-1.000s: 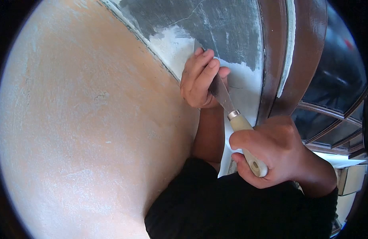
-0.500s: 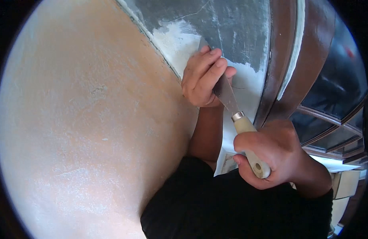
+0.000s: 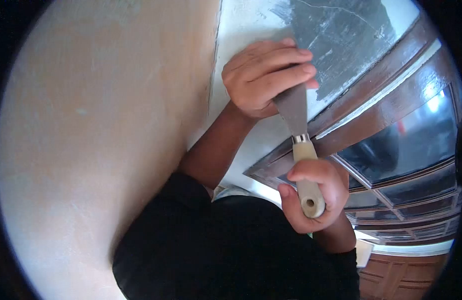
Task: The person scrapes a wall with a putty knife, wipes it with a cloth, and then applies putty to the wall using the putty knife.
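Note:
My right hand (image 3: pixel 318 192) is wrapped round the pale handle of a putty knife (image 3: pixel 304 150), with the hole at the handle's end showing by the thumb. Up from the metal collar, the wide grey blade runs under my left hand (image 3: pixel 268 75). My left fingers lie across the blade, pressed together, and hide its far edge. Both hands are over a white-and-grey wall strip; the grey patch (image 3: pixel 336 47) has thin light lines and scrapes, and white filler (image 3: pixel 246 25) borders it.
A wide peach-toned wall (image 3: pixel 101 135) fills the left side. On the right is a brown wooden frame (image 3: pixel 386 112) with a white strip along it and dark glass panes (image 3: pixel 391 145). Brown wooden panels (image 3: pixel 401 275) show at the lower right.
The view has turned, so wall and frame slant differently. Both hands keep their hold on the putty knife, which now stands more upright in view.

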Demonstrator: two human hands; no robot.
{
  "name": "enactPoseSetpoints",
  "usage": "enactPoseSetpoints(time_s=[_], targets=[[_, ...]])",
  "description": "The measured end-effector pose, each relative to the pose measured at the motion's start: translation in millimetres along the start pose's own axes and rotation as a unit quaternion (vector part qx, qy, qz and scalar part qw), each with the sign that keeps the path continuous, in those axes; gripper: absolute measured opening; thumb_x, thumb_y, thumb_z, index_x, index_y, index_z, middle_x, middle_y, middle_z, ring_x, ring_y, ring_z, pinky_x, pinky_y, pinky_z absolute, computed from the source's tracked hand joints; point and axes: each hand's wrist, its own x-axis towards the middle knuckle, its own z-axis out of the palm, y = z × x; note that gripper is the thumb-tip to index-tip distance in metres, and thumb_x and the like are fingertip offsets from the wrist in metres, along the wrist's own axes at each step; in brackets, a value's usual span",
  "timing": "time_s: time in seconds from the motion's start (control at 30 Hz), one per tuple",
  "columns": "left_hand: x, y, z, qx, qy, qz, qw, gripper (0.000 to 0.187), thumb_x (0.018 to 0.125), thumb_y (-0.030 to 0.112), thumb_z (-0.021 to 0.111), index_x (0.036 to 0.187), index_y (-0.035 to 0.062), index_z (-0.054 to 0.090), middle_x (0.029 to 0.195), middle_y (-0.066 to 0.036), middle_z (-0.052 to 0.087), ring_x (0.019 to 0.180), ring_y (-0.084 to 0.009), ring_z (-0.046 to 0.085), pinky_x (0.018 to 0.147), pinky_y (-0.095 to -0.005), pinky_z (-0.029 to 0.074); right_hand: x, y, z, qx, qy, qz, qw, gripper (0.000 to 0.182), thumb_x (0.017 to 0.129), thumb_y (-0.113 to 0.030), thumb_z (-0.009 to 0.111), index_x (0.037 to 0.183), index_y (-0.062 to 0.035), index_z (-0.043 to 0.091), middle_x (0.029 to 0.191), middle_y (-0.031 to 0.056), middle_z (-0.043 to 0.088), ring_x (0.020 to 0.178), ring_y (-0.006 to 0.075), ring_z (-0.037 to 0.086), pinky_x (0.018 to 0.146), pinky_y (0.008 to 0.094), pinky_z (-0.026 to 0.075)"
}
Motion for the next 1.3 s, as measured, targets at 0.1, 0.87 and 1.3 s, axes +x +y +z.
enactPoseSetpoints(time_s=[0.1,0.87,1.3], targets=[[1,-2,2,-0.012,-0.004,-0.005,1.0,0.026,0.076,0.015,0.086,0.097,0.0066,0.074,0.097,-0.014,0.075,0.089,-0.0282,0.074,0.087,-0.0434,0.059,2,-2,-4,0.012,-0.003,-0.004,1.0,0.028,0.072,0.003,0.074,0.096,-0.0059,0.064,0.073,0.0072,0.065,0.051,0.0225,0.062,0.048,0.0308,0.046],[3,0,-4,0.011,-0.009,-0.021,1.0,0.03,0.073,0.016,0.087,0.099,0.0067,0.075,0.1,-0.014,0.075,0.091,-0.0291,0.073,0.088,-0.041,0.059,11,4,-2,0.002,-0.028,-0.002,1.0,0.03,0.071,0.004,0.074,0.097,-0.0052,0.063,0.069,0.0033,0.064,0.047,0.0192,0.058,0.045,0.0299,0.043],[-1,-4,-1,-0.006,0.001,-0.024,1.0,0.028,0.075,0.01,0.085,0.1,0.0053,0.074,0.103,-0.016,0.075,0.093,-0.0298,0.073,0.093,-0.0448,0.057,13,3,1,0.003,-0.037,-0.013,0.999,0.032,0.069,0.005,0.071,0.098,-0.0056,0.062,0.068,0.0008,0.065,0.047,0.0157,0.06,0.044,0.0281,0.043]])
